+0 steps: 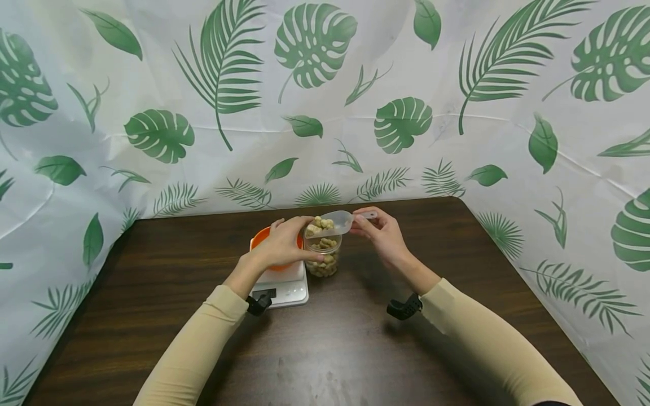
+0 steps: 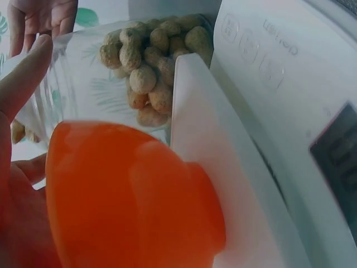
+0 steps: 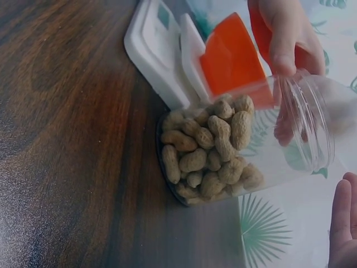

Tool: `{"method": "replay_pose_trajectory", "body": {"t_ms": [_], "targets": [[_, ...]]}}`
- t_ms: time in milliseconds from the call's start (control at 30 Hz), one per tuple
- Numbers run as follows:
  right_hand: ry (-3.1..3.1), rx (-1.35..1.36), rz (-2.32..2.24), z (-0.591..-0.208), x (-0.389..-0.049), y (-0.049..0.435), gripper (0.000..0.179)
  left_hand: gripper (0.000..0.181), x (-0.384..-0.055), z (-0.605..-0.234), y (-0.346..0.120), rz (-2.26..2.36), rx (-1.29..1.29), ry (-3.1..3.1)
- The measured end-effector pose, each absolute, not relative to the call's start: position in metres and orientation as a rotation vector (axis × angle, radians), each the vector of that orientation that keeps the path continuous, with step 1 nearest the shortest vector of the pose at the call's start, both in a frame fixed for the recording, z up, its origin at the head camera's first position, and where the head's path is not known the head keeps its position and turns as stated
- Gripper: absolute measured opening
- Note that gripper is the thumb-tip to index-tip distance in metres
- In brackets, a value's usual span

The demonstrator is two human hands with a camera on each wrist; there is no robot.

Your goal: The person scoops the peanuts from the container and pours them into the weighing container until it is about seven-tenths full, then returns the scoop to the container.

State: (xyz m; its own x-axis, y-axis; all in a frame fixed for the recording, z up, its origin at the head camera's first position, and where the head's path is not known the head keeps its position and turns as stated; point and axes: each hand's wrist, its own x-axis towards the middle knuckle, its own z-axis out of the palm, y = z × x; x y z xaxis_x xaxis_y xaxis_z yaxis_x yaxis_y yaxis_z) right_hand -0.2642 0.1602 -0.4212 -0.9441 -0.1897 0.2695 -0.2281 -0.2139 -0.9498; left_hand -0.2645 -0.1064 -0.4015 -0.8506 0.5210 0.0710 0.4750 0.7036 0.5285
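A clear plastic jar [image 1: 323, 265] with unshelled peanuts [image 3: 217, 148] in its lower part stands upright on the table. My left hand [image 1: 279, 243] grips it near the threaded rim, the thumb on the near side. Above the mouth, a translucent scoop [image 1: 343, 221] carries several peanuts [image 1: 321, 225]. Its handle is pinched between the thumb and fingers of my right hand [image 1: 380, 234]. Just left of the jar, an orange bowl [image 2: 128, 195] sits on a white kitchen scale [image 1: 290, 293], partly hidden by my left hand in the head view.
The dark wooden table [image 1: 325, 349] runs to a white sheet with green leaf prints [image 1: 315, 45] behind and at both sides. A small display [image 2: 339, 162] shows on the scale's front part. Black wrist straps [image 1: 404, 307] sit over the cream sleeves.
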Motion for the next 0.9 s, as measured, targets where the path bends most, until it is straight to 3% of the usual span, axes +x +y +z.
{"method": "replay_pose_trajectory", "body": {"t_ms": [900], "targets": [[-1.902,0.598,2.41,-0.403,-0.273,0.143,0.021,0.096,-0.244,-0.403,-0.173,0.953,0.593,2.896]]}}
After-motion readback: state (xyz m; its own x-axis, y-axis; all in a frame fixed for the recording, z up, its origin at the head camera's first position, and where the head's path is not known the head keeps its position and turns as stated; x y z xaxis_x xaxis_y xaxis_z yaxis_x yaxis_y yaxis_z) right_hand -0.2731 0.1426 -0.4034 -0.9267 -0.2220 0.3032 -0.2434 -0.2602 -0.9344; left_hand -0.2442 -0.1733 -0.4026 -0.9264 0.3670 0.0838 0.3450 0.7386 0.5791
